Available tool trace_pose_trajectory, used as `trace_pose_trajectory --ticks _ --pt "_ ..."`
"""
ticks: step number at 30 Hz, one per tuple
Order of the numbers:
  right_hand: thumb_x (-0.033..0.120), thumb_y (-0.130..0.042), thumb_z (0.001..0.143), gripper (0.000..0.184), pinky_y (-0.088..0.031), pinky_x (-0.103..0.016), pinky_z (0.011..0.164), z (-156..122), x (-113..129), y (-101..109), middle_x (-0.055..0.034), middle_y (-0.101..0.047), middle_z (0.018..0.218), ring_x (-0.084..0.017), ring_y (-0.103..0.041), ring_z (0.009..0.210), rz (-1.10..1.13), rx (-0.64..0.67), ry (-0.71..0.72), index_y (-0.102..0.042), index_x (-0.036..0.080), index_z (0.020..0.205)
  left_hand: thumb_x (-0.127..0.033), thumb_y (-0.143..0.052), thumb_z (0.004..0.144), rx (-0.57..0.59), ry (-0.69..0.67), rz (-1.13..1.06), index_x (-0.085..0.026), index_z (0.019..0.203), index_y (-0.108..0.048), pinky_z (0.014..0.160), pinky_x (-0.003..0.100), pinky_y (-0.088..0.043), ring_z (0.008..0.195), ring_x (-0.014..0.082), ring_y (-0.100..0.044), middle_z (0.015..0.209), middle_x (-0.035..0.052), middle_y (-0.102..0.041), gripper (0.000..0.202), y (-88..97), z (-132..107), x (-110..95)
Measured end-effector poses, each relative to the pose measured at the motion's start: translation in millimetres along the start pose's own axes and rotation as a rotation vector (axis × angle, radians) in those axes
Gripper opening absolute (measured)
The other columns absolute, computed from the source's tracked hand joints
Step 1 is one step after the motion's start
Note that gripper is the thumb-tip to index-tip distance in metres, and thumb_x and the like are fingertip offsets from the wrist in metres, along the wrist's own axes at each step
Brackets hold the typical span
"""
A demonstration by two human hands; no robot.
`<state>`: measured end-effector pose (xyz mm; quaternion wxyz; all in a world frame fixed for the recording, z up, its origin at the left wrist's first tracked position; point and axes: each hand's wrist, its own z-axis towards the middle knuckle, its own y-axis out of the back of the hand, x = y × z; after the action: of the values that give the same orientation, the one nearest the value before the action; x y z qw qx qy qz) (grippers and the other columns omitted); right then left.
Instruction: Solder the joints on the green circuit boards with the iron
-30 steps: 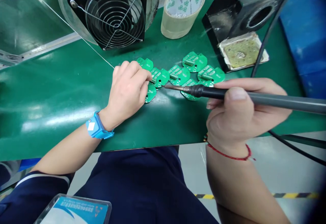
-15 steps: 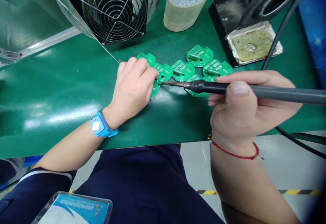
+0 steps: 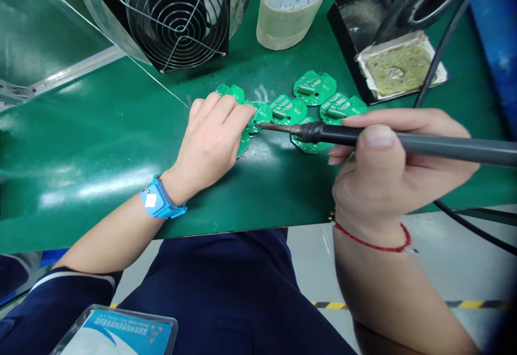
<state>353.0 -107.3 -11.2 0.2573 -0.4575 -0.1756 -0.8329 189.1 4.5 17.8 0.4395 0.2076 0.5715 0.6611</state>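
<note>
My right hand (image 3: pixel 388 166) grips a soldering iron (image 3: pixel 347 135) like a pen, its tip pointing left at a green circuit board (image 3: pixel 263 113). A thin solder wire (image 3: pixel 161 85) runs down from the upper left into my left hand (image 3: pixel 212 137). That hand is closed above the same board, its fingertips hidden behind the knuckles. Faint smoke rises just above the tip. Several more circuit boards (image 3: pixel 315 88) lie around, some partly under my left hand and some beneath the iron.
A fan with a wire guard (image 3: pixel 181 29) stands at the back, beside a roll of clear tape (image 3: pixel 285 26). At the back right sits a black iron stand (image 3: pixel 347 48) with a dirty sponge (image 3: pixel 398 69). A black cable (image 3: pixel 444 42) hangs on the right.
The iron's tip has shifted slightly up and left on the board, and smoke now shows above it. My left hand has barely moved. The whole view has shifted a little.
</note>
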Motion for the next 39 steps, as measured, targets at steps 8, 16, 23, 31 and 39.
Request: trace_pose_trajectory --ticks 8,16,23,31,39 --pt "0.039 -0.059 0.09 0.02 -0.042 -0.028 0.049 -0.8 0.5 -0.1 0.0049 -0.058 0.063 -0.008 -0.054 0.051 -0.036 0.033 0.004 -0.07 0.024 0.084 -0.018 -0.039 0.098 0.027 -0.012 0.028 -0.023 0.111 -0.056 0.087 0.04 -0.04 0.096 0.0241 -0.059 0.091 0.0045 -0.063 0.022 2.0 4.0 -4.3" --pt "0.037 -0.06 0.09 0.018 -0.044 -0.029 0.051 -0.8 3.0 1.2 0.0049 -0.06 0.065 -0.008 -0.056 0.053 -0.03 0.018 -0.015 -0.071 0.024 0.084 -0.019 -0.041 0.098 -0.024 -0.122 0.153 -0.017 0.109 -0.057 0.075 0.039 -0.036 0.085 0.025 -0.059 0.083 0.0066 -0.064 0.019 4.7 3.9 -3.7" --pt "0.036 -0.059 0.09 0.017 -0.043 -0.028 0.051 -0.9 4.2 4.3 0.0056 -0.061 0.065 -0.008 -0.058 0.055 -0.047 0.071 -0.027 -0.071 0.026 0.086 -0.023 -0.038 0.1 0.0 -0.076 0.089 -0.023 0.11 -0.058 0.085 0.04 -0.042 0.092 0.0234 -0.061 0.087 0.0043 -0.064 0.022 1.1 3.5 -5.0" --pt "0.038 -0.058 0.091 0.018 -0.044 -0.029 0.052 -0.4 5.9 6.0 0.0055 -0.059 0.063 -0.008 -0.058 0.055 -0.094 0.093 -0.021 -0.07 0.026 0.086 -0.021 -0.035 0.1 0.064 -0.037 0.0 -0.023 0.112 -0.058 0.093 0.046 -0.041 0.097 0.0259 -0.061 0.09 0.0055 -0.063 0.027 -1.7 6.5 -8.0" --pt "0.041 -0.058 0.09 0.02 -0.041 -0.027 0.047 -1.2 0.7 0.7 0.0049 -0.059 0.063 -0.008 -0.056 0.052 -0.047 -0.018 0.01 -0.07 0.025 0.086 -0.023 -0.045 0.099 -0.085 -0.085 0.078 -0.025 0.113 -0.054 0.079 0.036 -0.046 0.088 0.0193 -0.061 0.089 0.0023 -0.065 0.016 7.6 2.6 1.3"
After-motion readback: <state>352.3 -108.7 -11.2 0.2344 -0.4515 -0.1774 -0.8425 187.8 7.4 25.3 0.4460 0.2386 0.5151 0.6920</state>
